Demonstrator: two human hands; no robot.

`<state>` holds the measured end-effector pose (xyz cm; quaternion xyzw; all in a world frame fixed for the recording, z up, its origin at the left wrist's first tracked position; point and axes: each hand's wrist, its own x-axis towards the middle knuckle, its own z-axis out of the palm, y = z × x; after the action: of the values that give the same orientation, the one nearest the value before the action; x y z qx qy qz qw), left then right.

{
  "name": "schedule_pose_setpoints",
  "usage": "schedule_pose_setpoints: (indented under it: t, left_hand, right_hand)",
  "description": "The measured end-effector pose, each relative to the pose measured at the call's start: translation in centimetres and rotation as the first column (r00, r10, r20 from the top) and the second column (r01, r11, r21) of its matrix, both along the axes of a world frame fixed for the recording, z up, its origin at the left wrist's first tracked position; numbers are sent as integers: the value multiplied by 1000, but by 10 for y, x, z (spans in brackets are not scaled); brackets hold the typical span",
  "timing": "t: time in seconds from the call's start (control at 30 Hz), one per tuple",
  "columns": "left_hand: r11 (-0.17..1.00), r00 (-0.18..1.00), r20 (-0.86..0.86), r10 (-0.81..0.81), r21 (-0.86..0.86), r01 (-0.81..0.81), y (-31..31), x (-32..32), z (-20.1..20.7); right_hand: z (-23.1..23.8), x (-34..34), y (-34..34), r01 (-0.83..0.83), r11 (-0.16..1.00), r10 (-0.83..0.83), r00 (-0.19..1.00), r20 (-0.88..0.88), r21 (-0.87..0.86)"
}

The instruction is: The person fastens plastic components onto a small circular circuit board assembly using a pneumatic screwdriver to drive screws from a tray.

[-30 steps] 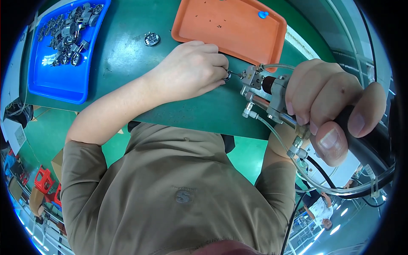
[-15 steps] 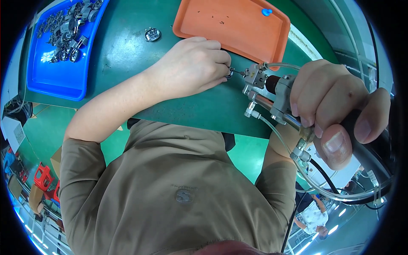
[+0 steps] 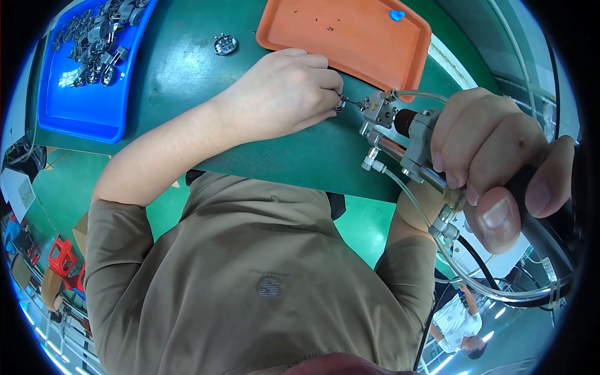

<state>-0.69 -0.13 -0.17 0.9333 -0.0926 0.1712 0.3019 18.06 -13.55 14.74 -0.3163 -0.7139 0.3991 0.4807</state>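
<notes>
My left hand (image 3: 284, 94) is closed over the green bench, its fingertips pinching a small dark metal part (image 3: 340, 104) that they mostly hide. In my right hand (image 3: 494, 147) is a hand-held pneumatic tool (image 3: 379, 111) with a silver metal block, clear hoses and a thin needle-like tip. That tip points left and reaches the small part, or nearly so; whether they touch I cannot tell. Beyond my left wrist, a round silver-and-black metal part (image 3: 225, 44) lies by itself on the bench.
A blue tray (image 3: 81, 125) at the far left holds many similar metal parts. Behind my hands, an orange tray (image 3: 350, 47) bears several tiny dark pieces and a blue knob-like item (image 3: 397, 15). Hoses (image 3: 462, 275) loop below the tool. Another person (image 3: 459, 319) is in the background.
The view has shifted slightly. Both hands stay in nearly the same pose, with the tool tip still at the small part.
</notes>
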Motion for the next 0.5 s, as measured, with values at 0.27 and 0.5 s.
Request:
schedule_pose_setpoints:
  t: [0.27, 0.5]
  left_hand:
    - [1000, 1000, -7, -2, 19, 2, -3, -4, 3]
    - [999, 999, 44, -23, -41, 25, -1, -4, -2]
  right_hand:
    - [-11, -33, -3, 426, 901, -433, 879, -201, -78]
    - [15, -17, -24, 289, 957, -286, 954, -88, 28]
